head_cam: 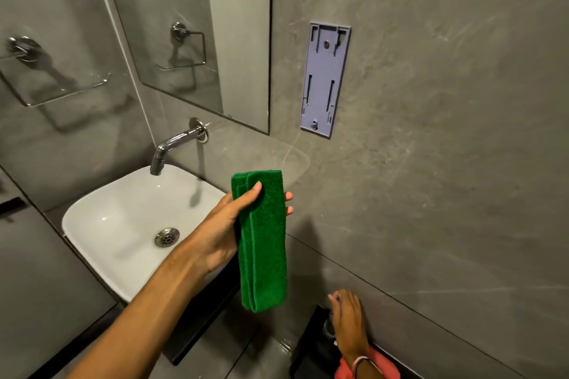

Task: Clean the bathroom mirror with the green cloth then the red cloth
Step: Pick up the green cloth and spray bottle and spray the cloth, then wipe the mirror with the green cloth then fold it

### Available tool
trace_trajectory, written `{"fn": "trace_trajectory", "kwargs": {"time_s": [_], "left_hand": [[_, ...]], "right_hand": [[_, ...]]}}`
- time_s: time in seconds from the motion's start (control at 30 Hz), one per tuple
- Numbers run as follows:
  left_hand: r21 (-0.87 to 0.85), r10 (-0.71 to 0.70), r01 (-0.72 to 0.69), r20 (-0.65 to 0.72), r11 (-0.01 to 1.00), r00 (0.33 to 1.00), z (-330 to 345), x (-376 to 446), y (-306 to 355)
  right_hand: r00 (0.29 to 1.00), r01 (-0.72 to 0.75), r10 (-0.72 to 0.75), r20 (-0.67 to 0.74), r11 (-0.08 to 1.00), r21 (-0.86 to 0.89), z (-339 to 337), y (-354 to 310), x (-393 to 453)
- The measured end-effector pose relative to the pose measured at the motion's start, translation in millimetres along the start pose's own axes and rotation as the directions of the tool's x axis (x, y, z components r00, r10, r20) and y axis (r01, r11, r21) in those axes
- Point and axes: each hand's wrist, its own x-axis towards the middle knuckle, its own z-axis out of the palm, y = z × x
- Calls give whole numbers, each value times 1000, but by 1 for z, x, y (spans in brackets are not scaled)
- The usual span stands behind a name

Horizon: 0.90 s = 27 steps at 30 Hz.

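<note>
My left hand holds a folded green cloth upright in front of the grey wall, thumb on its front and fingertips showing past its right edge. The mirror hangs on the wall above and to the left of the cloth. Low at the right, my right hand reaches down onto a small clear object standing on a black surface; the grip is hard to make out. A red cloth lies under that wrist at the bottom edge, partly hidden by the arm.
A white basin with a metal drain sits below a chrome wall tap. A lilac dispenser backplate is fixed right of the mirror. A chrome towel ring hangs on the left wall. The black counter edge runs below the basin.
</note>
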Motion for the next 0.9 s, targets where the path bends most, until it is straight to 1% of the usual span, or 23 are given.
{"fn": "trace_trajectory", "kwargs": {"time_s": [0.1, 0.27, 0.37, 0.4, 0.43, 0.47, 0.5, 0.53, 0.57, 0.6, 0.63, 0.67, 0.73, 0.77, 0.8, 0.83, 0.87, 0.9], "left_hand": [[-2, 2, -2, -7, 1000, 1000, 0, 2, 2], [-4, 6, -6, -11, 1000, 1000, 4, 4, 6], [-2, 19, -19, -23, 1000, 1000, 8, 5, 17], [14, 18, -17, -33, 1000, 999, 10, 5, 23], [24, 7, -6, -44, 1000, 999, 12, 4, 26], [47, 9, -6, -54, 999, 999, 14, 3, 37], [65, 8, -4, -57, 998, 998, 16, 1, 45], [87, 13, -8, -56, 996, 998, 20, 0, 55], [115, 27, -22, -37, 993, 999, 24, -1, 66], [139, 47, -45, -10, 989, 999, 28, -3, 77], [164, 77, -80, 24, 983, 997, 35, -5, 91], [187, 110, -119, 60, 975, 992, 42, -8, 104], [218, 177, -202, 128, 955, 976, 56, -15, 130], [220, 208, -239, 153, 946, 966, 62, -20, 141], [226, 248, -282, 169, 932, 954, 68, -25, 156], [222, 281, -317, 177, 922, 943, 70, -30, 166], [215, 329, -367, 194, 905, 924, 72, -35, 180], [202, 373, -411, 204, 889, 905, 72, -40, 189]], "right_hand": [[998, 51, -50, 23, 997, -64, -5, -3, 7], [994, 108, -104, 29, 961, -256, -13, -13, 4], [993, 117, -115, 31, 901, -418, -31, -43, 4], [988, 148, -155, 19, 898, -415, -41, -62, 5], [977, 189, -211, -32, 924, -332, -52, -81, 5], [957, 238, -265, -119, 950, -203, -65, -109, 10], [941, 279, -283, -185, 959, -43, -82, -137, 14], [937, 301, -273, -218, 948, 107, -103, -171, 19], [938, 329, -282, -203, 910, 254, -126, -209, 22], [927, 374, -338, -159, 833, 408, -149, -246, 25], [895, 427, -428, -123, 745, 512, -173, -283, 26], [846, 481, -526, -90, 679, 555, -194, -317, 27], [737, 589, -676, -25, 623, 515, -226, -379, 26], [687, 642, -726, -11, 600, 478, -237, -405, 24], [654, 677, -757, -8, 580, 454, -247, -429, 23], [640, 686, -768, 0, 571, 451, -254, -447, 23], [623, 688, -782, 13, 556, 466, -261, -467, 23], [598, 679, -800, 54, 541, 497, -266, -482, 21]]}}
